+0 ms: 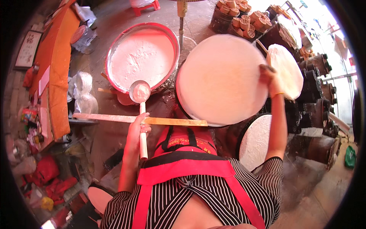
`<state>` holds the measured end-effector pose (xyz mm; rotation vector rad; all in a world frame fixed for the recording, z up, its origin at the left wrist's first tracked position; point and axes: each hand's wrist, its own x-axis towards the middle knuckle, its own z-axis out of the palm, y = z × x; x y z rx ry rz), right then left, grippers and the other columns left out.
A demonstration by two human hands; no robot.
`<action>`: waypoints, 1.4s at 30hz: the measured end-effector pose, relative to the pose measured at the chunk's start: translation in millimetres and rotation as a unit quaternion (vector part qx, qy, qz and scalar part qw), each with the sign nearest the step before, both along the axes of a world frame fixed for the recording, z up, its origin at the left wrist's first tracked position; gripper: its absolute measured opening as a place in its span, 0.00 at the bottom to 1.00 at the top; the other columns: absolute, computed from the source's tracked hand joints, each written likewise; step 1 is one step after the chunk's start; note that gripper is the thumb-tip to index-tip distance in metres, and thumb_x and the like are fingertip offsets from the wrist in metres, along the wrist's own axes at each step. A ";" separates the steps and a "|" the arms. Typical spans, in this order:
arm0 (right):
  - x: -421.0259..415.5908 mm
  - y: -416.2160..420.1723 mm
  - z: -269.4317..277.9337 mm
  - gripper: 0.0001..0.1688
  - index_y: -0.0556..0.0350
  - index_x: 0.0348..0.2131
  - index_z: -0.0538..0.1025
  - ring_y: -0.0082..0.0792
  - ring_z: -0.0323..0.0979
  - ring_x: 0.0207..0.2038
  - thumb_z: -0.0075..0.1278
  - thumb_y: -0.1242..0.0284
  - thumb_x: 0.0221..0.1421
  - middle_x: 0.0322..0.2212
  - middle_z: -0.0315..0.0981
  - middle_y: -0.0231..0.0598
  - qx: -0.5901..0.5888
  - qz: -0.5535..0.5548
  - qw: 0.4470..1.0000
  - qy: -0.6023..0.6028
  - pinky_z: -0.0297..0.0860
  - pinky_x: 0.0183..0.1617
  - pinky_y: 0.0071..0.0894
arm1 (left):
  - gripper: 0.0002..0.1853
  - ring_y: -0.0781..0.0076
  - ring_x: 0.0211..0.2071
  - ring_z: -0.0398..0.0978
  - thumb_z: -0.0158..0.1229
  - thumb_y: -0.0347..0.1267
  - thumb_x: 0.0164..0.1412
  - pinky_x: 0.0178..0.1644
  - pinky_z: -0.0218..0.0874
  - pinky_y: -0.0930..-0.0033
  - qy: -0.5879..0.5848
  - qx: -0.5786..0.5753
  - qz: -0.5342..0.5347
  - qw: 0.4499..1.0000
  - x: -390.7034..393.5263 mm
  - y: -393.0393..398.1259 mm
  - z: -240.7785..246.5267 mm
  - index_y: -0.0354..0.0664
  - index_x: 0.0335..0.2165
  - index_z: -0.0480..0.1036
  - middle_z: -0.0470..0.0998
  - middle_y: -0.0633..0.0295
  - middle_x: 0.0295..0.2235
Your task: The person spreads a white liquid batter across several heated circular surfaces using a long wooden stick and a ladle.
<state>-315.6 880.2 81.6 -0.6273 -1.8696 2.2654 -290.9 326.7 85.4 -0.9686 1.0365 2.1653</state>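
Note:
My left hand (pixel 137 128) grips the pale handle of a metal ladle (pixel 140 91) together with a long flat wooden stick (pixel 177 121) that lies crosswise. White batter fills the ladle's bowl, held at the near rim of a large round basin of white batter (pixel 143 57). To the right, a thin pale sheet of batter (pixel 220 83) covers a round griddle, whose dark edge (pixel 177 100) shows at the left. My right hand (pixel 270 78) is at the sheet's right edge, its fingers blurred; whether they pinch it is unclear.
Right of my hand is a pale round sheet (pixel 286 71). Another coated round griddle (pixel 256 143) sits beside my right arm. Perforated briquettes (pixel 251 24) fill buckets at the back. A metal pole (pixel 181 25) stands behind the basin, an orange-covered table (pixel 58 71) at left.

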 end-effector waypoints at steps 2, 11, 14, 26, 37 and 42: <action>6.4 47.5 37.9 0.16 0.63 0.40 0.74 0.26 0.70 0.34 0.50 0.72 0.52 0.33 0.73 0.34 0.124 -0.061 0.990 -0.022 0.67 0.38 0.23 | 0.14 0.89 0.11 0.50 0.57 0.30 0.54 0.14 0.45 0.86 -0.003 0.005 -0.023 1.000 -22.3 -2.7 -3.9 0.33 0.37 0.66 0.54 0.72 0.16; 28.9 127.7 196.0 0.13 0.50 0.39 0.75 0.36 0.74 0.35 0.50 0.69 0.51 0.34 0.76 0.39 0.741 -0.210 0.623 0.136 0.69 0.37 0.29 | 0.16 0.87 0.14 0.53 0.55 0.29 0.56 0.13 0.48 0.85 0.004 0.088 -0.065 0.994 -75.5 35.3 -13.3 0.31 0.41 0.63 0.63 0.65 0.25; 28.7 138.7 134.5 0.12 0.44 0.39 0.74 0.41 0.73 0.30 0.48 0.69 0.53 0.32 0.74 0.37 0.856 -0.188 0.471 0.100 0.70 0.35 0.33 | 0.14 0.87 0.13 0.54 0.52 0.29 0.58 0.12 0.49 0.86 -0.025 0.139 -0.044 0.989 -62.4 55.8 -1.5 0.31 0.40 0.63 0.65 0.64 0.24; 67.8 114.4 -95.6 0.30 0.55 0.54 0.62 0.45 0.52 0.58 0.39 0.71 0.51 0.57 0.53 0.47 0.766 -0.218 0.529 -0.293 0.43 0.63 0.44 | 0.13 0.88 0.12 0.53 0.53 0.29 0.57 0.12 0.48 0.87 -0.023 0.031 0.021 0.999 4.1 111.9 45.7 0.28 0.38 0.65 0.65 0.66 0.21; 0.6 -280.0 31.8 0.36 0.57 0.59 0.49 0.54 0.69 0.40 0.41 0.77 0.51 0.40 0.67 0.61 0.295 0.453 0.833 0.121 0.66 0.40 0.47 | 0.15 0.89 0.13 0.55 0.51 0.36 0.61 0.13 0.46 0.88 0.065 0.035 -0.044 0.996 -33.7 101.2 54.3 0.35 0.40 0.64 0.63 0.69 0.21; -24.6 -293.6 18.9 0.22 0.52 0.52 0.64 0.47 0.66 0.37 0.39 0.71 0.57 0.36 0.68 0.51 0.291 0.266 0.913 -0.105 0.65 0.40 0.40 | 0.11 0.85 0.19 0.62 0.41 0.31 0.64 0.16 0.52 0.84 0.196 -0.171 -0.111 0.959 -117.3 -17.0 -6.0 0.40 0.41 0.67 0.67 0.63 0.27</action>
